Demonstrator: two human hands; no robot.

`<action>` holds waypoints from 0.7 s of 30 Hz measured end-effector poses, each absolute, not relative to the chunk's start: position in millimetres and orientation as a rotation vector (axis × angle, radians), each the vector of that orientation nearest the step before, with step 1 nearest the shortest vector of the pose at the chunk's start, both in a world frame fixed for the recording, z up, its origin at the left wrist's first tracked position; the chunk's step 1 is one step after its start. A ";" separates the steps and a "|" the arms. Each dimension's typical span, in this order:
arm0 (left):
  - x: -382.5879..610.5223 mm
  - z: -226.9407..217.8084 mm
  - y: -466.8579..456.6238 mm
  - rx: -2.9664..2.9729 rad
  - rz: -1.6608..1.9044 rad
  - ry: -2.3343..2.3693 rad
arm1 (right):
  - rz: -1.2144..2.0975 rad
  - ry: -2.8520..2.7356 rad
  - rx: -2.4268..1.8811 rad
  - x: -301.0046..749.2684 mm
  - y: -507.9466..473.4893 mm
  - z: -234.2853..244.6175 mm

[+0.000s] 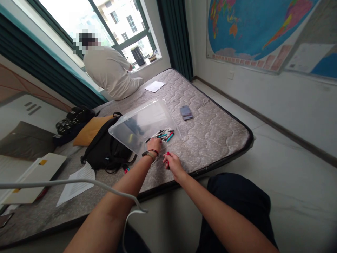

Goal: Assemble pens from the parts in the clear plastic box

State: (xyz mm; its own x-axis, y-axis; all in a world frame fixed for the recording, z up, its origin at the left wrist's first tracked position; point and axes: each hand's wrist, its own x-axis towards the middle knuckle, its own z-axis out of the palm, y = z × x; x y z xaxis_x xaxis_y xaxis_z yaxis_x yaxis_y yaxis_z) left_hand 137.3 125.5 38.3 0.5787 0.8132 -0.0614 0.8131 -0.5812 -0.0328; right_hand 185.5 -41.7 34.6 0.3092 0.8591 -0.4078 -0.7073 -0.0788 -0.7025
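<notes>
My left hand [154,144], with bands on its wrist, reaches to the near edge of a heap of pens [163,136] in black, teal, red and white. The back of the hand hides its fingertips, so any pen in them cannot be seen. Under the heap is a clear plastic bin [142,121] that lies on the mattress, its near end by the pens. To the right and closer to me, my right hand [172,164] is closed around a red pen [168,160], which stands roughly upright in the fingers.
A black backpack [105,151] lies left of the bin, with more pens [126,169] near it. Papers [79,181] and a folder [34,179] are further left. A white cable [105,186] crosses in front. Beyond, a person [110,70] sits by the window; a blurred packet [186,112] lies right.
</notes>
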 end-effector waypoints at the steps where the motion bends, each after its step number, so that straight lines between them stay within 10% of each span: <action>1: 138.5 38.5 128.0 -2.793 0.137 -1.418 | 1.313 -0.199 -1.011 185.2 -41.5 34.0; 21: 117.7 53.8 137.2 -2.959 0.002 -1.286 | 1.304 -0.186 -1.016 190.8 -41.8 37.2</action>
